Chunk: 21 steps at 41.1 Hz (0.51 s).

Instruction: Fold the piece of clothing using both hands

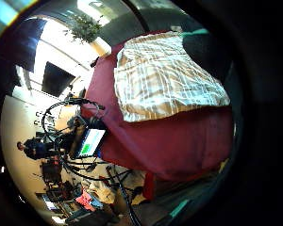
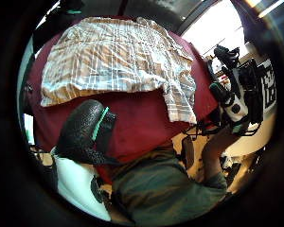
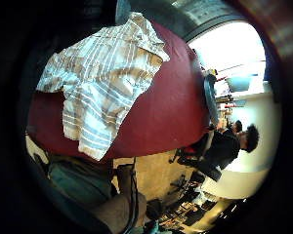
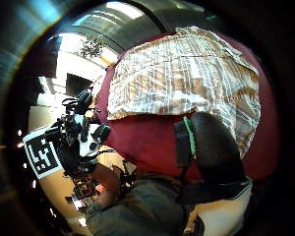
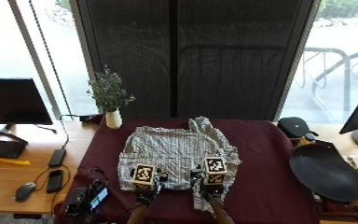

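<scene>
Outside: one striped shirt [image 5: 178, 158] spread flat on the maroon table [image 5: 259, 186]; two hands, left hand [image 5: 145, 184] and right hand [image 5: 211, 179], over its near hem. Palm views: shirt only. Fingers: can't tell.

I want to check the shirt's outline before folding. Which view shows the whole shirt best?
The outside view: the striped shirt lies spread on the maroon table, only its near edge hidden by the hands. The palm views show it close but warped.
</scene>
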### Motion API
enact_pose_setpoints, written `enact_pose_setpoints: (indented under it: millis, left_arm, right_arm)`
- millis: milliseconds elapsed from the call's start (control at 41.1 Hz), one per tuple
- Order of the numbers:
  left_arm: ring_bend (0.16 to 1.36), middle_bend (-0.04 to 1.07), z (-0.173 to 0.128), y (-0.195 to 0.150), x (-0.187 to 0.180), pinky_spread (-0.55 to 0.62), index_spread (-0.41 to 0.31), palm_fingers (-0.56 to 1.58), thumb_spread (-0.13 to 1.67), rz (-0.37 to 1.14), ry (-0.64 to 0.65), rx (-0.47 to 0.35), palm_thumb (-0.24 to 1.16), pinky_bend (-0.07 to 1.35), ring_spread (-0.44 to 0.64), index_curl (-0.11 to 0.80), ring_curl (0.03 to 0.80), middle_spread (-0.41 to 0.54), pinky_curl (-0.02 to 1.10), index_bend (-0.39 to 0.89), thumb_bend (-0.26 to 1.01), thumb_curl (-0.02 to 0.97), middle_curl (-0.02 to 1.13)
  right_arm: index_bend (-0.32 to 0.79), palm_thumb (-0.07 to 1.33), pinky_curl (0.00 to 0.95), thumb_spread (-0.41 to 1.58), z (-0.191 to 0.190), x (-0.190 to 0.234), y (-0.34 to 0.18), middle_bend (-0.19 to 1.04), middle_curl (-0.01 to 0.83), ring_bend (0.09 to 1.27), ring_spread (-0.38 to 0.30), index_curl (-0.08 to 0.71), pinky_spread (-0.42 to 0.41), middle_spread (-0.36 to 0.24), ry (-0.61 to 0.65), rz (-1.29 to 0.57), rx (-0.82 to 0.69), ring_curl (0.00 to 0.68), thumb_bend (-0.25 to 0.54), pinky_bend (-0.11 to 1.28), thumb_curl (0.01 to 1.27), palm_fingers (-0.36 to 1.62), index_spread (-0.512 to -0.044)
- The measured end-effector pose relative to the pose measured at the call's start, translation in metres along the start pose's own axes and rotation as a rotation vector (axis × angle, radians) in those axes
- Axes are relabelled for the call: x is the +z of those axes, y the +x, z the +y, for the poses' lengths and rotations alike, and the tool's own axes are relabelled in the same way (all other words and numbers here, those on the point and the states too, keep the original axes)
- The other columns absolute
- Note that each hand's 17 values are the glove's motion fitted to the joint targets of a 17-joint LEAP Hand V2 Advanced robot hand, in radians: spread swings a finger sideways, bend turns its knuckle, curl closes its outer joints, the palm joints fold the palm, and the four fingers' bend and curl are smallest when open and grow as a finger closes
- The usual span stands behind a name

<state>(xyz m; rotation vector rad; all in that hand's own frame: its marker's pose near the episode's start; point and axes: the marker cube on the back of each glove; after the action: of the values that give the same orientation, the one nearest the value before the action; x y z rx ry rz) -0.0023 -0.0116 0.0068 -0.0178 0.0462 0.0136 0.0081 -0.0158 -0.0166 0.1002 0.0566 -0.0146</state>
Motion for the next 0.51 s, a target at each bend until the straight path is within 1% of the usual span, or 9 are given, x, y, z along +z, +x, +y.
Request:
enact_pose_setpoints:
  millis: [24,73,195,292,389,414,511]
  left_arm:
    - [0.51,0.22,0.0,0.0,-0.001,0.18,-0.131,0.58,1.05,0.003,0.0,0.0,0.39,0.37,0.03,0.227,0.282,-0.077,0.23,0.14,0.09,0.202,0.31]
    - [0.51,0.21,0.0,0.0,-0.002,0.19,-0.132,0.58,1.06,0.01,-0.002,0.003,0.39,0.37,0.03,0.234,0.287,-0.075,0.24,0.14,0.07,0.209,0.31]
    - [0.52,0.21,0.0,0.0,-0.004,0.19,-0.133,0.57,1.08,0.03,-0.007,0.009,0.4,0.37,0.03,0.25,0.299,-0.074,0.25,0.14,0.05,0.227,0.33]
    - [0.52,0.2,-0.003,0.001,0.002,0.2,-0.134,0.57,1.09,0.041,-0.024,0.011,0.41,0.37,0.03,0.26,0.306,-0.074,0.27,0.14,0.03,0.239,0.35]
    - [0.52,0.2,-0.007,0.002,0.013,0.2,-0.134,0.56,1.1,0.04,-0.056,0.009,0.42,0.36,0.03,0.269,0.313,-0.074,0.28,0.14,0.01,0.25,0.36]
    - [0.52,0.2,-0.009,0.002,0.019,0.2,-0.131,0.56,1.1,0.04,-0.069,0.008,0.42,0.36,0.03,0.269,0.315,-0.074,0.28,0.13,0.0,0.253,0.36]
    - [0.53,0.19,-0.017,0.004,0.042,0.2,-0.125,0.54,1.1,0.051,-0.12,0.009,0.43,0.37,0.03,0.269,0.323,-0.074,0.29,0.12,-0.01,0.263,0.37]
  right_arm:
    - [0.17,0.5,0.279,1.23,0.005,0.004,-0.001,0.17,0.198,0.25,0.155,0.246,0.261,-0.001,-0.047,-0.02,-0.001,0.18,0.275,0.55,0.23,0.31,-0.34]
    - [0.16,0.5,0.286,1.24,0.009,0.006,0.0,0.17,0.205,0.25,0.156,0.253,0.258,-0.001,-0.08,-0.033,0.002,0.187,0.263,0.55,0.24,0.31,-0.342]
    - [0.16,0.5,0.298,1.26,0.008,0.007,0.01,0.17,0.221,0.25,0.159,0.266,0.254,-0.001,-0.072,-0.06,0.012,0.202,0.234,0.56,0.25,0.3,-0.347]
    - [0.15,0.51,0.309,1.27,0.01,0.007,0.019,0.17,0.232,0.26,0.16,0.271,0.253,-0.001,-0.07,-0.081,0.031,0.214,0.21,0.58,0.26,0.3,-0.35]
    - [0.15,0.51,0.317,1.27,0.011,0.011,0.032,0.17,0.241,0.26,0.161,0.276,0.252,-0.001,-0.078,-0.087,0.063,0.226,0.186,0.58,0.27,0.29,-0.35]
    - [0.13,0.5,0.322,1.27,0.011,0.014,0.036,0.17,0.244,0.28,0.161,0.271,0.249,0.004,-0.086,-0.089,0.071,0.232,0.172,0.59,0.27,0.29,-0.345]
    - [0.11,0.48,0.333,1.26,0.004,0.034,0.049,0.18,0.254,0.3,0.162,0.262,0.243,0.007,-0.109,-0.099,0.09,0.245,0.138,0.62,0.27,0.28,-0.344]
